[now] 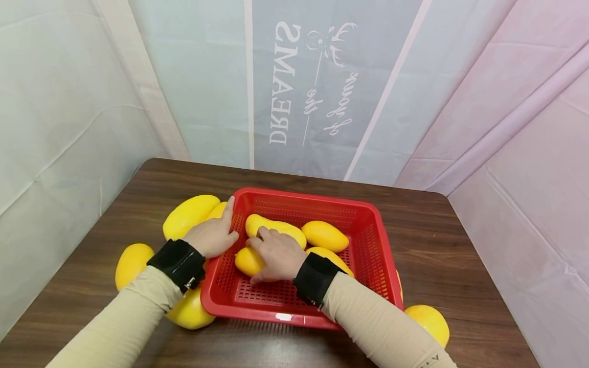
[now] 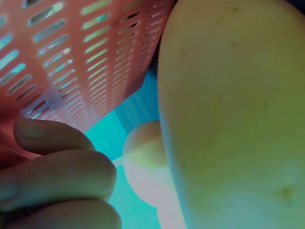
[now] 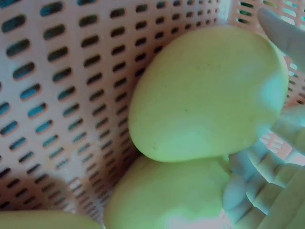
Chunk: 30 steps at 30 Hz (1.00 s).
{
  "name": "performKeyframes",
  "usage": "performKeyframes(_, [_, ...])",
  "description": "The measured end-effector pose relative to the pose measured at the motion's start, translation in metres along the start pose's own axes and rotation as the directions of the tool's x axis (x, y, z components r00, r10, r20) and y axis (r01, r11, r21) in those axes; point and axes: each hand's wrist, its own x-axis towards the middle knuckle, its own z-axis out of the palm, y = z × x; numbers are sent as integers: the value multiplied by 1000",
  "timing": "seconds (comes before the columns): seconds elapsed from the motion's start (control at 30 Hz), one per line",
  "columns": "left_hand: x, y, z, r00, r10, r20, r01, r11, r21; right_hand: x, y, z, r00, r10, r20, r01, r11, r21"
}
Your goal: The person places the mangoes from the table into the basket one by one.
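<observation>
The step in hand looks like settling or taking a mango in the red basket (image 1: 303, 194) — the pictures don't tell which. The right hand (image 1: 278, 255) reaches inside, its grip closed around the left-front mango (image 1: 247, 261), fingers over the far side and thumb at the near side. The fingers also lie against the long mango (image 1: 294, 234) just behind. The left hand (image 1: 211, 237) hooks the basket's left rim, index finger laid along it, probably steadying it.

Two more mangoes (image 1: 325, 236) lie inside, to the right. Loose ones sit on the surface (image 1: 437, 245) outside: a group to the left (image 1: 190, 217) and at least one near the front-right corner (image 1: 430, 322).

If the fruit is being placed, the next move calls for loosening the right fingers without rolling its neighbour; if taken, for a firmer hold and a lift clear of the rim — with the left hand keeping the basket still.
</observation>
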Motion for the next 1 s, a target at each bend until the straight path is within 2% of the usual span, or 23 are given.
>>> performKeyframes(0.2, [-3,1,-2,1000,-6,5,6,1000,-3,-3,2,-11,999,33,14,-34,996,85])
performKeyframes(0.4, [-4,3,-2,1000,-3,17,3,1000,-9,-14,12,-26,998,59,-23,-56,988,144])
performKeyframes(0.6, [-3,4,-3,1000,-8,18,8,1000,-6,-32,25,-41,994,94,-51,-84,982,168])
performKeyframes(1.0, [-2,4,-3,1000,4,16,-4,1000,10,-65,45,-51,987,144,-78,-131,979,154])
